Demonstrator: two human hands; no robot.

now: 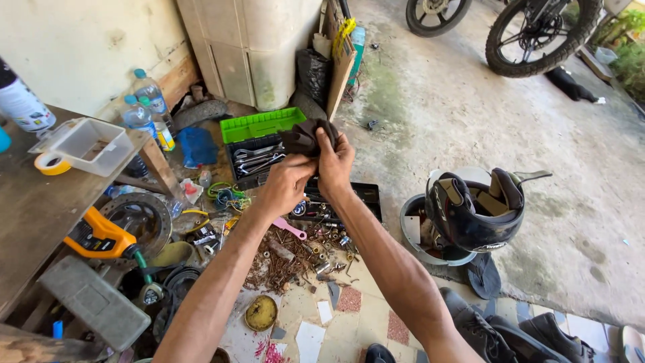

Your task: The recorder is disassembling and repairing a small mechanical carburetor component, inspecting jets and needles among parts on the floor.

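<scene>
A: Start at the left edge. What's there?

B: A worn wooden bench (pixel 27 222) runs off the frame, its corner crowded by a white plastic tray (pixel 84 144) and a roll of yellow tape (pixel 50 163). Below its edge sit an orange tool (pixel 101 236) with a green hose, a grey metal brake disc (pixel 138 218) and a flat grey block (pixel 94 302). Little free room on that side.

A: And the middle?

B: Two clear plastic bottles (pixel 144 101) with blue caps stand by the wall. On the floor is a toolbox (pixel 259 141), bright green lid up, shiny wrenches lying inside. In front of it is a rusty heap of nails and bolts (pixel 289 259), with a pink handle (pixel 290 228) on top.

A: The hands?

B: Both are raised above the toolbox, close together. The left hand (pixel 285 185) is curled closed on the lower edge of a dark cloth (pixel 306 138); the right hand (pixel 334 161) pinches it from above, fingers closed on the fabric. The cloth looks soft and bunched, held in the air over the toolbox, touching nothing else.

A: Further right?

B: A glossy black helmet (pixel 474 212), padding upward, rests on a grey round basin (pixel 413 235). Dark shoes (pixel 510 329) line the bottom edge. Beyond lies bare, stained concrete, wide and open, up to two motorbike wheels (pixel 537 33) at the top edge.
</scene>
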